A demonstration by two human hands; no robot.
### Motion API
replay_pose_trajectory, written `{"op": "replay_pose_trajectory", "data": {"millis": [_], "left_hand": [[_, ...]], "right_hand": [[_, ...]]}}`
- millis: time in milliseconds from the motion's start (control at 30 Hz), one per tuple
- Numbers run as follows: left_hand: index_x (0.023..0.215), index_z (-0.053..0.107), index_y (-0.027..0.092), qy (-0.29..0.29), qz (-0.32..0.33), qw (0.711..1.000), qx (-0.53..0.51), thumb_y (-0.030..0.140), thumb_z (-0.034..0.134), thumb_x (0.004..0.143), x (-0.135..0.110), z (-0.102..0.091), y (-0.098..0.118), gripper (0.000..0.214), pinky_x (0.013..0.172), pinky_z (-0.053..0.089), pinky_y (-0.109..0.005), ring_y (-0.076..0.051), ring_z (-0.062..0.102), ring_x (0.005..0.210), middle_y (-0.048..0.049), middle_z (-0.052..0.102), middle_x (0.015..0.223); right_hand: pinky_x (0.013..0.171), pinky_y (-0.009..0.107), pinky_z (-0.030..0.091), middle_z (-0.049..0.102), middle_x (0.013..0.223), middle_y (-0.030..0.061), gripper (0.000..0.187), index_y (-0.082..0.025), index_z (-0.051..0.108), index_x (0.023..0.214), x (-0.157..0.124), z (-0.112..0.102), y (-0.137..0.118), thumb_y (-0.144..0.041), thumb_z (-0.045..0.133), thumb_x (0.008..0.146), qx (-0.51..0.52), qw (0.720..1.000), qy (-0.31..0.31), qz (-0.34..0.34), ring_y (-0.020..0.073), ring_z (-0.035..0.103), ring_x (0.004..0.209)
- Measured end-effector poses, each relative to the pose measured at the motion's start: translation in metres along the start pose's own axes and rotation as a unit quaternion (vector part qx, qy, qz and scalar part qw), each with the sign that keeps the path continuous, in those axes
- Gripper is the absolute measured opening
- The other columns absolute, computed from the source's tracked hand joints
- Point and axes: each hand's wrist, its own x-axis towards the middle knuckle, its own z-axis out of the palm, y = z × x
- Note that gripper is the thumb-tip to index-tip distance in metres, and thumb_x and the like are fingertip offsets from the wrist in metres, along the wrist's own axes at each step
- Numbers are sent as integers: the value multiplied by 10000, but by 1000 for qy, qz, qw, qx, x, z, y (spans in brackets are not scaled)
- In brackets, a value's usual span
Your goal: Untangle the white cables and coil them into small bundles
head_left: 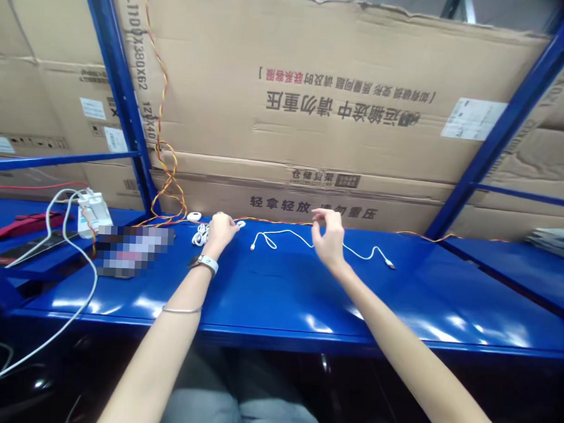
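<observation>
My left hand [221, 232] hovers low over the blue steel shelf [278, 298], its fingers curled. A small white piece [240, 223] shows at its fingertips, and I cannot tell if they grip it. Just left of that hand lies a coiled white cable [200, 235]. My right hand [327, 237] is raised slightly, thumb and fingers loosely apart, holding nothing. Below it runs a loose white USB cable [304, 241] with a plug at each end. A red-and-yellow twisted wire [272, 221] passes behind both hands.
A white power strip [95, 214] with a white cord, a pixelated object [133, 252], a red item [22, 225] and a dark flat item [32, 248] lie at left. Large cardboard boxes [315, 94] and blue uprights [500, 127] stand behind the shelf.
</observation>
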Motion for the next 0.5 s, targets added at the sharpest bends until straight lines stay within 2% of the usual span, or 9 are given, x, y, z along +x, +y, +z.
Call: {"op": "replay_pose_trajectory", "data": {"millis": [67, 100, 167, 233, 300, 400, 500], "left_hand": [[720, 756, 133, -1, 5, 996, -86, 285, 665, 718, -1, 1, 7, 177, 807, 476, -331, -263, 671, 832, -117, 724, 766], [747, 763, 139, -8, 3, 989, -145, 310, 673, 714, -2, 2, 11, 196, 793, 484, -324, -250, 673, 818, -102, 729, 763], [834, 766, 142, -46, 14, 957, -285, 352, 689, 709, -6, 4, 20, 256, 788, 501, -315, -232, 676, 840, -87, 745, 821], [889, 754, 131, -97, 34, 918, -384, 377, 716, 695, -11, 7, 27, 316, 818, 509, -320, -223, 673, 882, -89, 750, 895], [889, 743, 114, -150, 56, 895, -416, 393, 737, 686, -16, 9, 33, 345, 848, 510, -335, -219, 670, 888, -98, 746, 913], [910, 721, 104, -208, 79, 882, -417, 377, 740, 703, -21, 10, 39, 344, 844, 516, -346, -205, 668, 867, -106, 734, 920], [1111, 650, 126, -259, 72, 864, -426, 325, 749, 715, -26, 13, 45, 455, 788, 531, -338, -190, 674, 862, -128, 703, 1063]], "right_hand": [[856, 376, 446, 664, 938, 85, 174, -203, 640, 915, -3, 23, -12, -234, 500, 816, 80, 992, -73, 69, 234, 565, 928], [832, 364, 454, 680, 918, 77, 149, -208, 650, 877, -4, 35, -16, -269, 530, 815, 124, 978, -115, 122, 227, 580, 896], [740, 325, 466, 699, 859, 72, 192, -196, 667, 852, -5, 53, -21, -352, 559, 826, 222, 926, -193, 236, 205, 604, 814], [651, 281, 454, 702, 835, 76, 272, -174, 679, 837, -7, 63, -22, -422, 568, 833, 290, 881, -226, 296, 177, 606, 748], [609, 257, 436, 701, 810, 76, 319, -160, 690, 818, -8, 65, -21, -463, 590, 819, 323, 867, -222, 306, 157, 600, 710], [596, 259, 428, 687, 733, 68, 325, -151, 697, 781, -11, 59, -16, -473, 654, 763, 327, 872, -208, 298, 160, 591, 682], [587, 275, 423, 675, 686, 62, 319, -152, 697, 753, -14, 55, -13, -468, 693, 711, 318, 874, -214, 299, 177, 587, 660]]}}
